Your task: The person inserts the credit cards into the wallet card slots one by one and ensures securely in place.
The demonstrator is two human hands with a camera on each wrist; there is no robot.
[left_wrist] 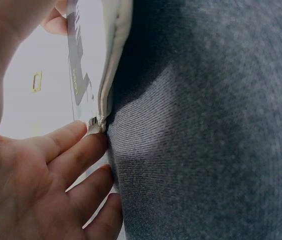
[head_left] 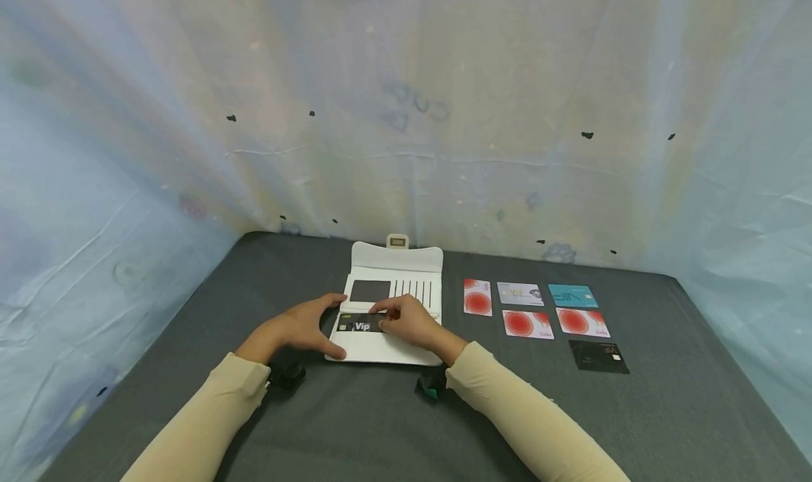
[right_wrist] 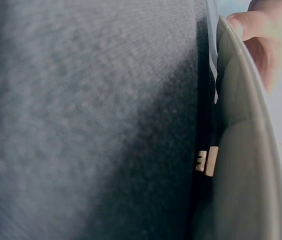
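closest in, two cream sleeves (head_left: pixel 199 418) are extending over the dark grey, cloth-covered surface (head_left: pixel 355 433). the left hand (head_left: pixel 301 327) is resting with thumb and fingers spread, touching the left side of an open white folding wallet (head_left: pixel 387 348). the right hand (head_left: pixel 412 321) is pinching the right end of a black rectangular card with white "vip" lettering (head_left: pixel 345 323), which is lying on the wallet's near half, beside the fold; i can't tell whether its edge is sitting in a pocket. the far half is showing a dark grey panel (head_left: pixel 371 291) and a row of slots (head_left: pixel 412 292). off to the right, a plainer black card (head_left: pixel 593 356) is lying nearest, two red-and-white cards (head_left: pixel 528 324) farther back, then another red-and-white card (head_left: pixel 478 297), a pale lilac card (head_left: pixel 520 294) and a teal card (head_left: pixel 573 296). behind, a pale mottled sheet (head_left: pixel 495 94) is hanging.
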